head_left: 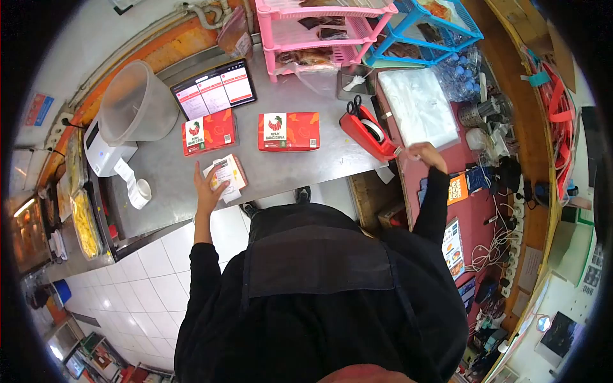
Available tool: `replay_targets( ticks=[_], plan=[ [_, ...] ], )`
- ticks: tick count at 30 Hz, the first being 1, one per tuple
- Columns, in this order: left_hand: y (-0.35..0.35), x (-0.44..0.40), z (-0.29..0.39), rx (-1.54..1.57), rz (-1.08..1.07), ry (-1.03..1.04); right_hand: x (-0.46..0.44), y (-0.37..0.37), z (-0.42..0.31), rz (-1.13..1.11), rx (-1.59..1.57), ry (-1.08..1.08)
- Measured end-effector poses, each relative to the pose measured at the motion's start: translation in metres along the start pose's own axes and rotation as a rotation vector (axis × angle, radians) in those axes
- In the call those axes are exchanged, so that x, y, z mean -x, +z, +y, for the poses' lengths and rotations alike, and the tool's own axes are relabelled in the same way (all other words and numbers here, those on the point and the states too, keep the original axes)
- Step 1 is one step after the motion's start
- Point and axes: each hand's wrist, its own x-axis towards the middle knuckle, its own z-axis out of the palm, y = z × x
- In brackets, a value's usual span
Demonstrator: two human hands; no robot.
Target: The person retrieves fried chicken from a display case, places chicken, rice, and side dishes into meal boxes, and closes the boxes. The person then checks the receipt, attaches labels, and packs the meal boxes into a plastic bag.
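My left hand (208,190) lies with fingers spread at the left side of a printed receipt (223,177), which rests on a small red box (240,172) near the counter's front edge. My right hand (430,155) pinches what looks like a strip of clear tape by the cutter end of a red tape dispenser (391,150); the strip is hard to see. Black-handled scissors (354,106) stand in the dispenser's back. Two red printed boxes sit beyond my left hand: one box (209,132) just ahead of it, another box (289,132) to the right.
A tablet (215,89) leans behind the boxes. At left are a receipt printer (105,150), a paper roll (143,187) and a translucent tub (140,105). Pink racks (322,38) and a blue rack (424,38) stand at the back. Plastic bags (418,105) lie at right.
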Motion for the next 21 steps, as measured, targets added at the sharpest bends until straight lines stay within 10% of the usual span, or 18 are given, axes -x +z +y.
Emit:
replay_targets(
  ticks=[3,8,10,16,21],
  plan=[
    [0.000,-0.001,0.003,0.077,-0.011,-0.056,0.033,0.008,-0.002,0.103,0.082,0.387],
    [0.002,-0.001,-0.023,0.087,-0.131,-0.063,0.004,0.033,0.065,0.243,-0.121,0.262],
    [0.001,0.000,-0.033,0.123,-0.193,-0.083,0.003,0.041,0.033,0.491,1.205,0.563],
    [-0.019,-0.006,-0.023,0.175,-0.299,-0.083,0.008,0.086,-0.136,0.094,0.364,0.065],
    [-0.022,-0.006,-0.031,0.146,-0.310,-0.033,-0.076,0.293,-0.254,-0.190,-0.165,-0.429]
  ],
)
